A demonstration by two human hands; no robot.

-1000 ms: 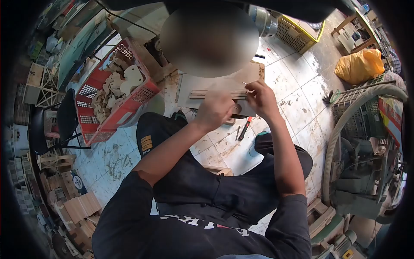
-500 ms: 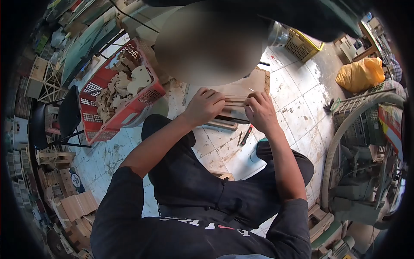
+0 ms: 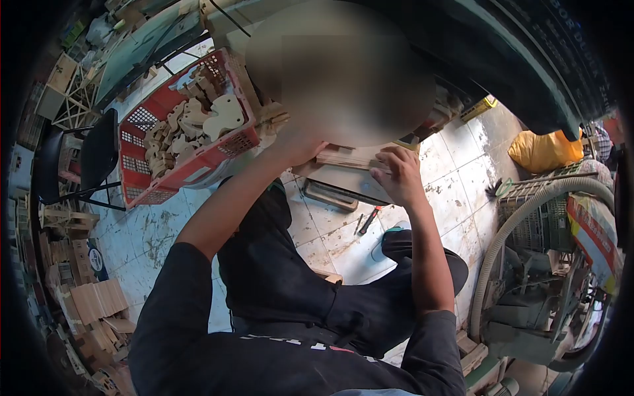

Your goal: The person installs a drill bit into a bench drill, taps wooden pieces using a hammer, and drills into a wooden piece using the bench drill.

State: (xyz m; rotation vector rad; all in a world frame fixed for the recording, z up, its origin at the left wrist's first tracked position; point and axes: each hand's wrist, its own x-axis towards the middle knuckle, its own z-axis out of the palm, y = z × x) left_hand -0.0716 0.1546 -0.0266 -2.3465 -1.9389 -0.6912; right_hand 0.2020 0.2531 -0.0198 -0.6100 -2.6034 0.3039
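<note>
On the board [image 3: 345, 177], wooden strips [image 3: 349, 159] crosswise

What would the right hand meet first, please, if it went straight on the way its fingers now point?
The right hand would probably meet the wooden strips first; its fingertips look to be at their end, though depth is unclear from this view.

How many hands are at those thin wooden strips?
2: the left hand at the left end of the wooden strips, the right hand near their right end. The blur may hide more.
</note>
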